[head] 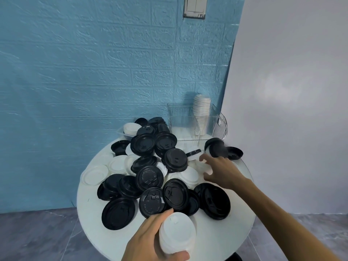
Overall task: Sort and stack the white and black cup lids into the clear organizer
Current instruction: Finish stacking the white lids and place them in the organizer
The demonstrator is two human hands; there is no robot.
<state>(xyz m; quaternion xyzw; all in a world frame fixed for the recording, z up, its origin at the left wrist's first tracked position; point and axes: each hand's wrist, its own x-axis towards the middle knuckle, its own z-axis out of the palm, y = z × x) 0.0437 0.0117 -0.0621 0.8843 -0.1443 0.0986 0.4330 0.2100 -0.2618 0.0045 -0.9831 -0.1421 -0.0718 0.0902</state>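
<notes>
A heap of black lids point(148, 178) and white lids point(97, 174) covers the round white table point(226, 238). My left hand point(148, 240) grips a stack of white lids point(177, 232) near the front edge. My right hand point(220, 170) reaches over the pile with spread fingers, around a white lid point(202, 167) that is blurred; whether it holds it is unclear. The clear organizer point(212, 121) stands at the back right against the wall, with a tall stack of white lids point(202, 106) leaning in it.
A small clear tub point(121, 133) with white lids sits at the back left of the pile. A few black lids point(224, 149) lie to the right of the organizer's front. Blue brick wall behind, white wall at right, grey floor below.
</notes>
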